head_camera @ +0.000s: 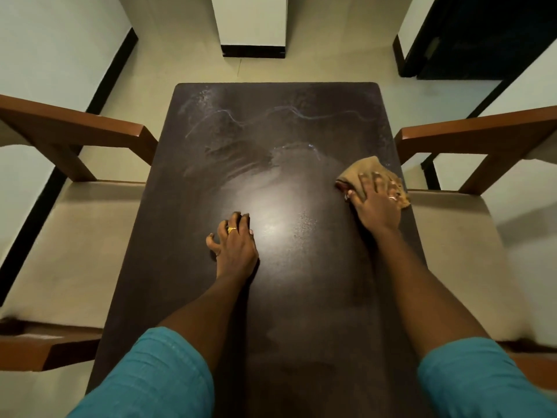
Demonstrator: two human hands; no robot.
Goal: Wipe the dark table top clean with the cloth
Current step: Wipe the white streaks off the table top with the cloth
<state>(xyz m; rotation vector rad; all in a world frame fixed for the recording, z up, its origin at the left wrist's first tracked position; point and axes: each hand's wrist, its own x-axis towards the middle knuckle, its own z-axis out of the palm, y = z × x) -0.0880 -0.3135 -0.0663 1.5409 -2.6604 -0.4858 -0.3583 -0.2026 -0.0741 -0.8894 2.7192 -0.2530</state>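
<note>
The dark table top (pixel 271 122) runs lengthwise away from me, with pale dusty streaks and smears across its far half and a glare spot in the middle. My right hand (pixel 376 203) presses flat on a crumpled tan cloth (pixel 366 168) at the table's right edge. My left hand (pixel 235 242) rests on the table near the middle, fingers spread and bent, holding nothing.
A wooden chair with a beige seat (pixel 75 242) stands against the table's left side, another chair (pixel 470 251) against the right. Beyond the far edge are pale floor tiles, a white pillar (pixel 251 22) and a dark doorway (pixel 482 34).
</note>
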